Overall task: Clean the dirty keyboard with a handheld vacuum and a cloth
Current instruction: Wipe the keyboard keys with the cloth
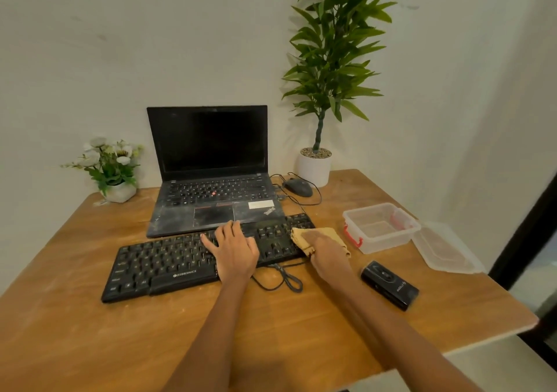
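Keyboard (168, 263) lies w/ the left hand (233, 251) flat on its middle, fingers straight & spread over the keys, palm at the near edge. It's black, set at a slant on the wooden desk (90, 331), left end nearer the person, right end further back & touching the front of the laptop (211, 180). Right hand (327, 254) presses a tan cloth (304, 236) onto the keyboard's right end; fingers bent over the cloth, which bunches under & around them, one corner sticking out to the right. Keyboard cable (283, 280) loops on the desk just below, between the two wrists. Vacuum (390, 284), small & black, lies on the desk near the right wrist, untouched. Beyond it, a clear box (381, 227) w/ red clips, its lid (446, 248) off & lying just beside it at the desk's right edge. Laptop is open, screen dark, palm rest dusty. Mouse (298, 186) sits right of the laptop, wire curled round it. Tall plant (331, 60) in a white pot behind the mouse; small flower pot (113, 168) at back left.
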